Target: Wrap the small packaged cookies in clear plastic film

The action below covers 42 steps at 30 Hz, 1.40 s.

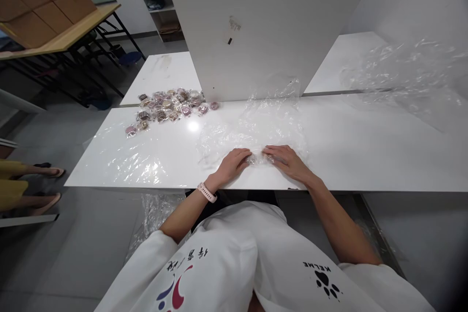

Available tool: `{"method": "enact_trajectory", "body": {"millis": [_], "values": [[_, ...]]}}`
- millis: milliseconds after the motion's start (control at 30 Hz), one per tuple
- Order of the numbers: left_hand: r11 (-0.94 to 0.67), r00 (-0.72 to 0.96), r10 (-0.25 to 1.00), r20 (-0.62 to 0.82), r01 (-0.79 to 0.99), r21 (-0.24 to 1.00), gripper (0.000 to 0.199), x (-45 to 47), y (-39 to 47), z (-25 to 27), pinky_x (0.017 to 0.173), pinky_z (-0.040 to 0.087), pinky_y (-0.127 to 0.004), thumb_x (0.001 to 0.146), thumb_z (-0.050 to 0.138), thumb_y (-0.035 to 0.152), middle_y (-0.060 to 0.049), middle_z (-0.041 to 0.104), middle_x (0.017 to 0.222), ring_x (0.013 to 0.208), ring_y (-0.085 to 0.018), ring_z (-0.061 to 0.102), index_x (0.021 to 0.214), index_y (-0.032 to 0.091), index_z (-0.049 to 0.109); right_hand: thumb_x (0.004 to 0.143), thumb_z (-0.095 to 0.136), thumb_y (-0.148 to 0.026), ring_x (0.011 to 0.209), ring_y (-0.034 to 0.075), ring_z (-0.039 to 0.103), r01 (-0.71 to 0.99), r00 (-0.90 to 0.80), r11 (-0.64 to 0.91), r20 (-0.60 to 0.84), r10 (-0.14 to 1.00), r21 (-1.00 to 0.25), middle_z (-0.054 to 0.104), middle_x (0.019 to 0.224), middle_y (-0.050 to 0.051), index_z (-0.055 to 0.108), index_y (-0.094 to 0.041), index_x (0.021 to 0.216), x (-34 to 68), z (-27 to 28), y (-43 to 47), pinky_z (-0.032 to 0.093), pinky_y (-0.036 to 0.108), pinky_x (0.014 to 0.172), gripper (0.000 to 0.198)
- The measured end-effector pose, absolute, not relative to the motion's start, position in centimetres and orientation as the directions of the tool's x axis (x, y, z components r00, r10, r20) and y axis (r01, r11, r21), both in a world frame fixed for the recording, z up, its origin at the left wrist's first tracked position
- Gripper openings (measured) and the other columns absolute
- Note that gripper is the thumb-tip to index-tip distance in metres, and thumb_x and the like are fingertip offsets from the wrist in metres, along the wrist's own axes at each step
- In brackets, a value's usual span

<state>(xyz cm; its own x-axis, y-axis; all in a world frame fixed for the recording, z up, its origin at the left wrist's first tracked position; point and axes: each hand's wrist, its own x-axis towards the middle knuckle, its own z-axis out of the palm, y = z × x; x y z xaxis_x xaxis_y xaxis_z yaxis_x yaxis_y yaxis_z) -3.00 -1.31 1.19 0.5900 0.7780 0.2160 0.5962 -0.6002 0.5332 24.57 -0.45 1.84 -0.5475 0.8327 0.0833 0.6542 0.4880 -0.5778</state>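
Note:
A crinkled sheet of clear plastic wrap lies across the white table in front of me. Its near edge is bunched into a fold between my hands. My left hand, with a pink band on the wrist, curls its fingers over the left part of this fold. On the right part, my right hand has its fingers bent down onto the plastic. Both hands are close together near the table's front edge. Whether anything is wrapped inside the fold, I cannot tell.
Several small individually wrapped pink and brown pieces are heaped at the table's left. A tall white panel rises behind the sheet. More clear plastic lies at the right, and some hangs below the table. Another person's legs show at far left.

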Motion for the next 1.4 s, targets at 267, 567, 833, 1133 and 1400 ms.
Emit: {"method": "enact_trajectory", "body": {"millis": [267, 567, 833, 1133, 1400], "values": [[-0.193, 0.281, 0.958, -0.052, 0.77, 0.609, 0.027, -3.1, 1.9, 3.3, 0.066, 0.048, -0.031, 0.101, 0.047, 0.041, -0.002, 0.07, 0.076, 0.071, -0.019, 0.065, 0.1, 0.02, 0.065, 0.1, 0.035, -0.054, 0.077, 0.023, 0.066, 0.732, -0.333, 0.262, 0.006, 0.943, -0.629, 0.074, 0.085, 0.003, 0.071, -0.028, 0.108, 23.6, 1.9, 1.6, 0.05, 0.039, 0.074, 0.045], [-0.607, 0.558, 0.795, 0.238, 0.727, 0.321, 0.032, -2.7, -0.3, 2.3, 0.1, 0.045, -0.044, 0.096, 0.054, 0.028, -0.012, 0.06, 0.134, 0.126, -0.027, 0.054, 0.127, 0.022, 0.056, 0.097, 0.048, -0.05, 0.133, 0.031, 0.048, 0.754, -0.53, 0.583, 0.243, 0.812, -0.302, 0.056, 0.145, 0.007, 0.059, -0.031, 0.136, 22.8, 2.4, 0.0, 0.034, 0.051, 0.109, 0.045], [-0.375, 0.38, 0.922, 0.076, 0.825, 0.422, 0.03, -2.7, 1.4, 2.7, 0.077, 0.047, -0.032, 0.104, 0.04, 0.037, -0.007, 0.074, 0.103, 0.093, -0.022, 0.068, 0.117, 0.022, 0.062, 0.102, 0.03, -0.047, 0.094, 0.026, 0.067, 0.807, -0.356, 0.366, 0.113, 0.928, -0.464, 0.075, 0.105, 0.005, 0.068, -0.027, 0.116, 22.1, 2.2, 1.3, 0.047, 0.04, 0.085, 0.045], [-0.233, 0.218, 0.973, 0.08, 0.907, 0.351, 0.021, -1.9, 3.9, 3.9, 0.083, 0.047, -0.038, 0.095, 0.059, 0.031, -0.013, 0.07, 0.105, 0.1, -0.027, 0.064, 0.111, 0.017, 0.062, 0.1, 0.041, -0.038, 0.117, 0.035, 0.056, 0.919, -0.294, 0.347, 0.263, 0.919, -0.185, 0.066, 0.128, 0.015, 0.069, -0.021, 0.121, 19.3, 4.2, 2.2, 0.04, 0.051, 0.097, 0.039], [0.473, 0.128, 0.88, -0.458, -0.13, 0.872, 0.021, -6.2, -4.6, 5.5, 0.097, 0.051, -0.044, 0.087, 0.065, 0.032, -0.013, 0.071, 0.107, 0.103, -0.026, 0.067, 0.098, 0.015, 0.068, 0.105, 0.032, -0.04, 0.146, 0.027, 0.031, 0.79, -0.545, 0.581, 0.213, 0.811, -0.194, 0.038, 0.159, 0.008, 0.041, -0.023, 0.152, 16.8, -0.6, -1.5, 0.021, 0.05, 0.12, 0.051]]}}
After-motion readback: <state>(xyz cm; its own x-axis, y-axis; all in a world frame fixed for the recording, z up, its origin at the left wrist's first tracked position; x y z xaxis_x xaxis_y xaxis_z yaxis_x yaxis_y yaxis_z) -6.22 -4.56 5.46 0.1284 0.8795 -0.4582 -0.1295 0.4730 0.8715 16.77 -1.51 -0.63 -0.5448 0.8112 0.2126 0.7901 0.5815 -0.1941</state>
